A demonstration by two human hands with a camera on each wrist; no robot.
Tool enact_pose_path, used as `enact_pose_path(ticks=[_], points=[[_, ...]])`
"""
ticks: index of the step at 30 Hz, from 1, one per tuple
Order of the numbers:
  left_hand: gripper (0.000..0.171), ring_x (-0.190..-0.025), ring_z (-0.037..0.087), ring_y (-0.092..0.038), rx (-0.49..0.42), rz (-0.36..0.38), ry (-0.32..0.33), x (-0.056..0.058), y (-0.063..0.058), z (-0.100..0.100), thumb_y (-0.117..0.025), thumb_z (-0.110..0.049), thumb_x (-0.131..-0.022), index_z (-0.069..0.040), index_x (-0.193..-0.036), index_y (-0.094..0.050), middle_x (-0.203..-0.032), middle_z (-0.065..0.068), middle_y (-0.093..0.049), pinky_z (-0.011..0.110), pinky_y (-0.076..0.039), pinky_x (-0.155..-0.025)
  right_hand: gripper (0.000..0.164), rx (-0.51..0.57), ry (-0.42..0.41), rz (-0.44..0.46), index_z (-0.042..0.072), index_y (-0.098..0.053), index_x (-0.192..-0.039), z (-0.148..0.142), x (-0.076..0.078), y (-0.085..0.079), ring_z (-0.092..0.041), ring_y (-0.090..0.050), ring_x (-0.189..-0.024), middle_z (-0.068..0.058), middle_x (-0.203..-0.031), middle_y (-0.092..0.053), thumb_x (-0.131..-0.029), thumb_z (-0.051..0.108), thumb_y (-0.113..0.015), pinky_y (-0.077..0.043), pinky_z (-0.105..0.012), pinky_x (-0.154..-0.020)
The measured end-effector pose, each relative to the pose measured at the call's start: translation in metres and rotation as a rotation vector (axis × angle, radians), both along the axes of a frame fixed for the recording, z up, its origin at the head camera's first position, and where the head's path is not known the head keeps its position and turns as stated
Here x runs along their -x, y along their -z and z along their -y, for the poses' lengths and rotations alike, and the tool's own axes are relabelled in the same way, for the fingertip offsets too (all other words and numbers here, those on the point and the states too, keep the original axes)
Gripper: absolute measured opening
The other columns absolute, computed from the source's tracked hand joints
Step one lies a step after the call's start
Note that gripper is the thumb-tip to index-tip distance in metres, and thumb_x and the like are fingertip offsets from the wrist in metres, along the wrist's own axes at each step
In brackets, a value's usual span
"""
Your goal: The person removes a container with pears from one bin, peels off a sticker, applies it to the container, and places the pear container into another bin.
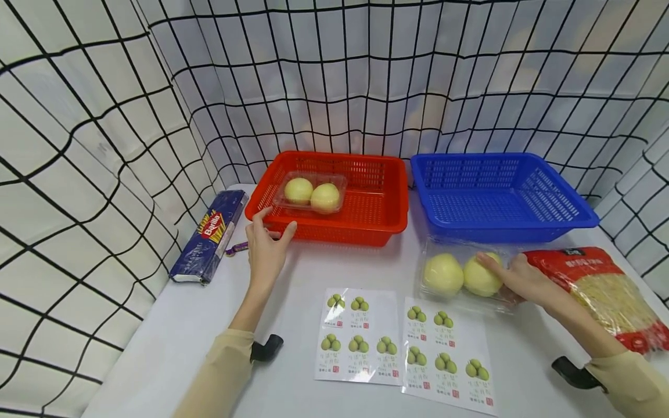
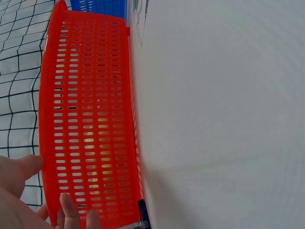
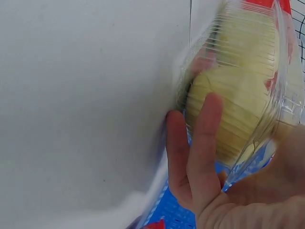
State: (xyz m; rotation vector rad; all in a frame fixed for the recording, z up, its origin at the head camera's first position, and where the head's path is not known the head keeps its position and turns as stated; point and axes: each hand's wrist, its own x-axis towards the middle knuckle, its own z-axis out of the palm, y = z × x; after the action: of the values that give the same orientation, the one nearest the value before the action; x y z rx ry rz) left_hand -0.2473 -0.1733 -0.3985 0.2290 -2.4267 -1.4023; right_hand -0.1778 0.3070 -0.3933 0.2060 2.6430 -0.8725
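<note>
My right hand [image 1: 517,277] holds the right end of a clear plastic box [image 3: 281,62] with two round pale-yellow fruits [image 1: 443,274] inside, in front of the blue basket [image 1: 507,232]. In the right wrist view, two fingers lie along the box's side. My left hand [image 1: 268,247] is at the front left corner of the red basket [image 1: 340,232], fingers spread and its thumb at the rim in the left wrist view. Inside the red basket, towards its left side, lies another clear box [image 1: 308,180] with two similar fruits.
A blue Barilla pasta box [image 1: 209,238] lies at the left beside a small purple wrapped item [image 1: 237,248]. Two sheets [image 1: 358,337] printed with green fruits lie in front. At the right is a red bag of pasta [image 1: 601,290]. Black netting surrounds the table.
</note>
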Motion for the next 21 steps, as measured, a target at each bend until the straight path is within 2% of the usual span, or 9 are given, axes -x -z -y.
enact_pose_path(ticks=[4,7,10,13,17,21], points=[[0.07,-0.101,0.027,-0.06,0.004,-0.003,-0.006,0.001,0.002,0.0,-0.071,-0.044,-0.096,-0.021,-0.153,-0.038,-0.134,0.021,-0.043,0.034,-0.037,-0.078,0.073,0.037,0.005,0.0,0.001,-0.038,-0.093,-0.002,-0.002,0.001,-0.013,-0.052,-0.051,0.001,-0.062,-0.049,-0.098,0.074,-0.035,-0.049,-0.03,-0.052],[0.07,-0.102,0.027,-0.06,0.008,-0.007,-0.007,0.001,0.003,0.0,-0.07,-0.045,-0.096,-0.021,-0.153,-0.038,-0.134,0.021,-0.043,0.034,-0.037,-0.079,0.081,0.071,0.011,-0.007,-0.008,-0.034,-0.106,-0.004,-0.006,0.003,-0.015,-0.057,-0.056,-0.003,-0.072,-0.049,-0.099,0.073,-0.034,-0.055,-0.031,-0.055],[0.07,-0.102,0.028,-0.06,0.006,-0.009,-0.004,0.001,0.003,0.0,-0.07,-0.045,-0.096,-0.02,-0.153,-0.038,-0.135,0.021,-0.043,0.035,-0.037,-0.08,0.089,0.111,0.032,-0.015,-0.011,-0.018,-0.127,-0.005,-0.011,0.005,-0.017,-0.062,-0.062,-0.011,-0.086,-0.052,-0.1,0.072,-0.034,-0.059,-0.033,-0.06],[0.07,-0.102,0.028,-0.06,0.006,-0.009,-0.007,0.002,0.003,0.0,-0.07,-0.046,-0.096,-0.02,-0.153,-0.038,-0.135,0.021,-0.043,0.035,-0.038,-0.081,0.091,0.158,0.042,-0.044,-0.009,-0.008,-0.138,-0.005,-0.014,0.007,-0.018,-0.066,-0.065,-0.022,-0.103,-0.053,-0.101,0.068,-0.036,-0.062,-0.034,-0.062],[0.07,-0.102,0.028,-0.06,0.005,-0.01,-0.008,0.002,0.003,-0.001,-0.07,-0.045,-0.096,-0.019,-0.152,-0.038,-0.134,0.022,-0.043,0.034,-0.038,-0.08,0.087,0.157,0.005,-0.148,-0.009,-0.003,-0.147,-0.006,-0.017,0.009,-0.02,-0.066,-0.067,-0.031,-0.116,-0.051,-0.105,0.058,-0.04,-0.06,-0.034,-0.06],[0.069,-0.102,0.027,-0.059,0.001,-0.011,-0.005,0.001,0.003,0.0,-0.07,-0.044,-0.096,-0.019,-0.153,-0.038,-0.133,0.022,-0.043,0.034,-0.038,-0.08,0.076,0.009,-0.077,-0.348,-0.008,-0.014,-0.147,-0.005,-0.018,0.007,-0.027,-0.064,-0.08,-0.034,-0.12,-0.053,-0.107,0.049,-0.044,-0.054,-0.033,-0.061]])
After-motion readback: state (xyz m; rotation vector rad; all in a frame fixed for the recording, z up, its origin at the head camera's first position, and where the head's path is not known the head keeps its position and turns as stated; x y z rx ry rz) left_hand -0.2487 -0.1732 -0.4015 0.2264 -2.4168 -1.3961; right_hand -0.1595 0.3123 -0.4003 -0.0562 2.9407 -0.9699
